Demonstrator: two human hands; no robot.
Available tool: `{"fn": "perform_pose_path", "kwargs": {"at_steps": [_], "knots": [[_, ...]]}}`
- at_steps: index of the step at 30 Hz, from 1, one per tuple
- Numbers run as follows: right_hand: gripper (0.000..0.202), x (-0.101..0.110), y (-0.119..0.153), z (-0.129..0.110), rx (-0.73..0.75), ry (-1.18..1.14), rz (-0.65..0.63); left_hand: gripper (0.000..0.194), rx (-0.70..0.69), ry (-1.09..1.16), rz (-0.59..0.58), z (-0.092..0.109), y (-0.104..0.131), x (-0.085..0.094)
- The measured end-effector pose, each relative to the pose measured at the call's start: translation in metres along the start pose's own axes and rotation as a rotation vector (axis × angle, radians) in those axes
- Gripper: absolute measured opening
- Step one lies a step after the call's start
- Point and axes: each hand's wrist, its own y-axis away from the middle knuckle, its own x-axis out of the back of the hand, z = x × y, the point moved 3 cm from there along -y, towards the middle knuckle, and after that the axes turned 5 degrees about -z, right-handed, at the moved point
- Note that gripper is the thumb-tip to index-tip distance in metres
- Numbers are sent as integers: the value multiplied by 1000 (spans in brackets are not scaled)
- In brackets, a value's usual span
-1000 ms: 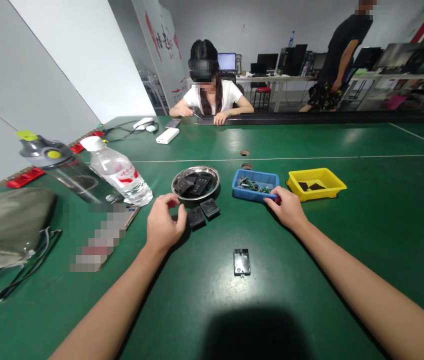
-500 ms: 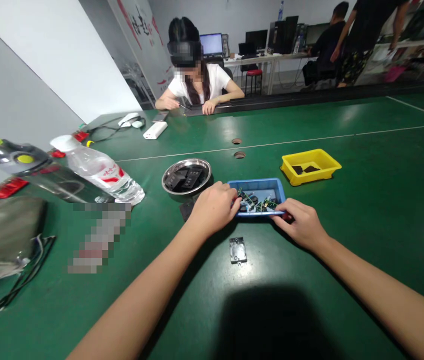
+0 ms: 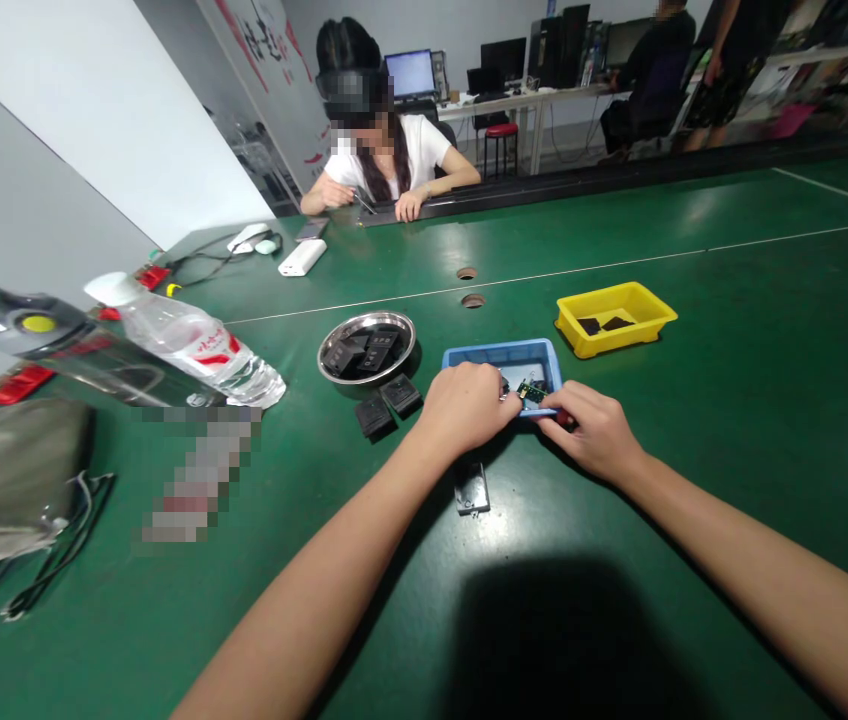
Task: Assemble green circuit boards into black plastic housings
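My left hand (image 3: 469, 405) is over the near left part of a blue plastic tray (image 3: 499, 352), its fingers closed and bent down among small green circuit boards (image 3: 531, 389). Whatever it pinches is hidden behind the fingers. At the tray's near right corner, my right hand (image 3: 595, 425) has thumb and forefinger closed on the rim. Something small and dark red shows by those fingers; I cannot tell what it is. A black rectangular plastic case half (image 3: 473, 492) lies on the green table in front of the tray, partly in the left arm's shadow.
Left of the tray stand a round metal bowl (image 3: 326, 362) of black cases and two loose black cases (image 3: 374, 416). A yellow tray (image 3: 615, 338) with dark pieces is at right. Bottles (image 3: 199, 345) and a cloth bag (image 3: 11, 490) lie left. A person (image 3: 386, 150) works across the table.
My left hand has moved right, from the tray's left end to over the boards. The two loose black cases are more exposed. My right hand stays at the tray's corner. The view has shifted slightly.
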Motion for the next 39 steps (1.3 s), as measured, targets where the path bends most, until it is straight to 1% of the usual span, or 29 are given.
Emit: {"fn": "perform_pose_path", "kwargs": {"at_steps": [4, 7, 10, 12, 14, 16, 18, 21, 23, 25, 28, 30, 33, 34, 36, 39], "knots": [[12, -1, 0, 1, -20, -18, -7, 25, 19, 91, 51, -5, 1, -2], [12, -1, -1, 2, -42, -31, -20, 22, 8, 190, 142, -11, 4, -2], [12, -1, -1, 3, -79, -48, -33, 15, -45, 321, 243, -22, 11, -3], [12, -1, -1, 5, -112, -59, -41, 13, -86, 417, 314, -32, 21, -6], [10, -2, -1, 7, -152, -68, -50, 16, -104, 507, 386, -45, 33, -11], [8, -3, -2, 11, -196, -76, -60, 18, -109, 582, 451, -58, 49, -20], [8, -6, -6, 18, -243, -81, -64, 16, -115, 636, 484, -68, 65, -31], [10, -13, -17, 30, -311, -84, -55, 13, -152, 674, 461, -77, 86, -44], [13, -18, -27, 38, -352, -88, -42, 10, -172, 676, 433, -81, 95, -49], [17, -23, -34, 44, -392, -93, -26, 9, -169, 657, 416, -84, 100, -49], [29, -23, -35, 50, -468, -93, 20, 12, -171, 607, 335, -87, 100, -46], [41, -17, -30, 54, -539, -71, 65, 12, -204, 594, 271, -87, 98, -44], [49, -1, -18, 63, -645, 6, 117, 6, -266, 587, 215, -84, 97, -43], [49, 5, -15, 67, -670, 35, 123, 4, -289, 585, 207, -82, 98, -43], [41, 16, -11, 75, -703, 88, 122, 1, -337, 579, 199, -80, 99, -42], [29, 28, -8, 85, -723, 170, 123, 5, -379, 564, 176, -78, 99, -42]]}}
